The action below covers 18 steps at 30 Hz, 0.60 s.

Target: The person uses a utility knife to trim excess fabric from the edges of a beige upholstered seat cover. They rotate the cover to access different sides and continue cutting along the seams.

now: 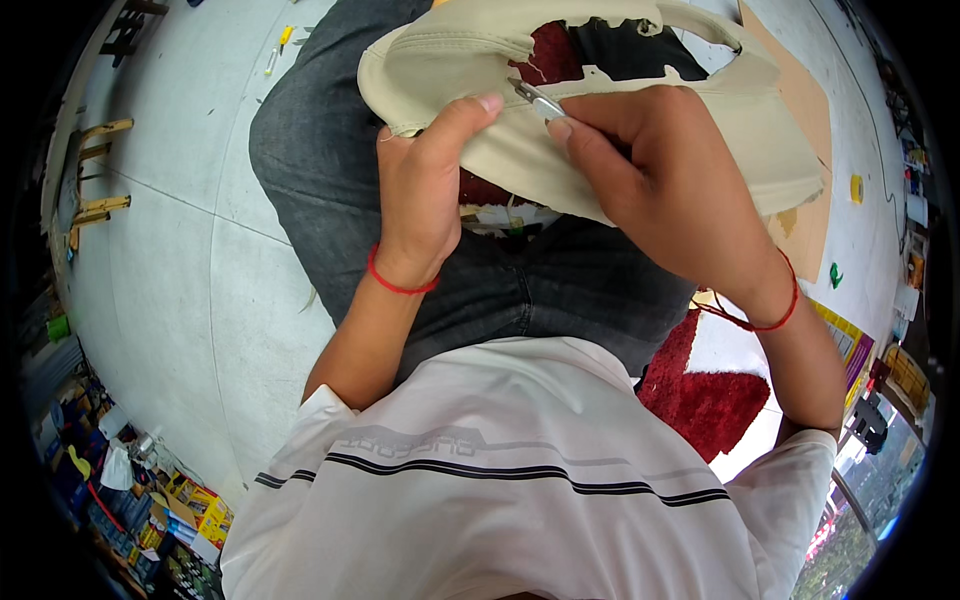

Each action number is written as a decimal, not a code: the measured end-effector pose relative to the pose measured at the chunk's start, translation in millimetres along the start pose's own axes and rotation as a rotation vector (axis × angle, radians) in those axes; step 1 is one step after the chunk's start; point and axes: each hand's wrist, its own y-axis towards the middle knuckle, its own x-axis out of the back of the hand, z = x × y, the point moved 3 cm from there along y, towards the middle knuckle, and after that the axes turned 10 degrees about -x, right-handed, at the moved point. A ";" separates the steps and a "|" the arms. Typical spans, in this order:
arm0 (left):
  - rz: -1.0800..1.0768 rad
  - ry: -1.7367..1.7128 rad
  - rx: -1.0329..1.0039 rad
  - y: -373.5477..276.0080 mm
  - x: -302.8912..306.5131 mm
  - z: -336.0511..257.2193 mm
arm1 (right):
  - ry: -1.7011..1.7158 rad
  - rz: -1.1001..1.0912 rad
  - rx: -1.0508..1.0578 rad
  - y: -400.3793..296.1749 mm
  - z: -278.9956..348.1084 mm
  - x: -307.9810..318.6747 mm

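Observation:
A beige stitched cover (pixel 525 142), leather-like, lies over the lap, with a ragged-edged opening through which dark red and black material shows. My left hand (pixel 427 172) grips its near left edge, thumb on top. In my right hand (pixel 652 165) is a small metal craft knife (pixel 536 97), held between thumb and fingers. The blade tip points left, at the cover's surface just below the ragged opening; whether it touches cannot be told. Part of the cover is hidden under my right hand.
On the pale floor at the upper left lies a yellow-handled cutter (pixel 280 49). Brown cardboard (pixel 806 112), a yellow tape roll (pixel 856 188) and a red carpet piece (pixel 705 390) are at the right. Boxes (pixel 199 517) crowd the lower left, and wooden legs (pixel 105 204) stand at the left.

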 end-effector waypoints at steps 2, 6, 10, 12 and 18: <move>0.010 0.005 -0.002 0.9 -0.4 -1.2 | -0.036 0.002 0.026 2.3 -0.1 2.3; -0.022 -0.011 -0.003 0.6 -2.1 -1.2 | -0.197 -0.038 0.153 6.1 -3.1 1.1; -0.037 -0.029 0.019 -0.5 -5.5 -4.0 | -0.614 -0.134 0.345 1.1 -3.2 -2.9; -0.003 -0.014 0.025 -1.5 -6.4 -3.2 | -0.827 -0.101 0.387 -3.6 6.5 1.0; -0.017 -0.058 0.026 7.7 -3.8 -3.8 | -1.076 -0.111 0.613 16.4 11.5 14.9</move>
